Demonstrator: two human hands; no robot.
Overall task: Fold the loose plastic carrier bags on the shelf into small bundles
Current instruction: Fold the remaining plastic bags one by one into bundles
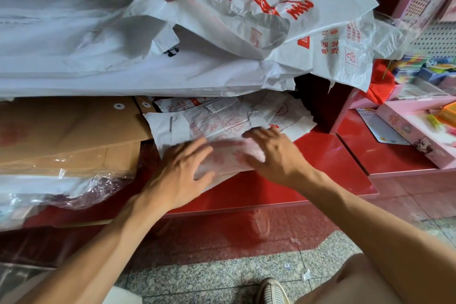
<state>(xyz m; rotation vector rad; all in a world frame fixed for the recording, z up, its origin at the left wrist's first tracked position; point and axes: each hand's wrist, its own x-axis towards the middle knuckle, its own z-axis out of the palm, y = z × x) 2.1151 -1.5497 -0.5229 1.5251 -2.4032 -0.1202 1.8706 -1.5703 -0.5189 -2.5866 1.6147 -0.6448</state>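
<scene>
Nearest the camera, a shoe (pixel 272 291) stands on the speckled floor (pixel 222 276). Above it, both hands are down on the bag (pixel 222 158) being folded, which lies flat at the front of the red shelf (pixel 320 168). The left hand (pixel 177 175) presses it with fingers spread and straight; the right hand (pixel 274 153) lies flat on it too, fingers extended, gripping nothing. Just behind sit folded bags (pixel 222 116), beside brown envelopes (pixel 74 128) on the left. Farther back, the loose bags (pixel 259 12) pile up, white with red print. Pink boxes (pixel 417 131) sit far right.
</scene>
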